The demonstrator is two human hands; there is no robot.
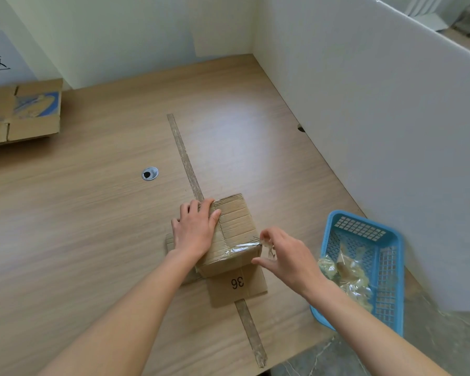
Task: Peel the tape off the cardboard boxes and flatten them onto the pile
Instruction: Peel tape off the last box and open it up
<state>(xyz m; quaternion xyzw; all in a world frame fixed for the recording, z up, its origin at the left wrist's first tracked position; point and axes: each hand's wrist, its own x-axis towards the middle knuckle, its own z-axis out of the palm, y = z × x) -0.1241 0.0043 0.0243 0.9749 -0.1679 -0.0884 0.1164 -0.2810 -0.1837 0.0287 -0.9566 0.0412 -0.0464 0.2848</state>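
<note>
A small cardboard box (238, 226) stands on the wooden table near its front middle, with a flap marked "36" lying open toward me. Clear tape (243, 248) still runs along the box's near top edge. My left hand (194, 230) lies flat on the box's left top, fingers straight, pressing it down. My right hand (285, 256) is at the box's right near corner and pinches a crumpled bit of clear tape (268, 246) between thumb and fingers. A pile of flattened cardboard (22, 112) lies at the far left of the table.
A blue plastic basket (364, 264) holding crumpled peeled tape sits at the right table edge. White partition walls close off the right and back. A worn strip runs down the table's middle, and a round metal grommet (150, 173) is set left of it.
</note>
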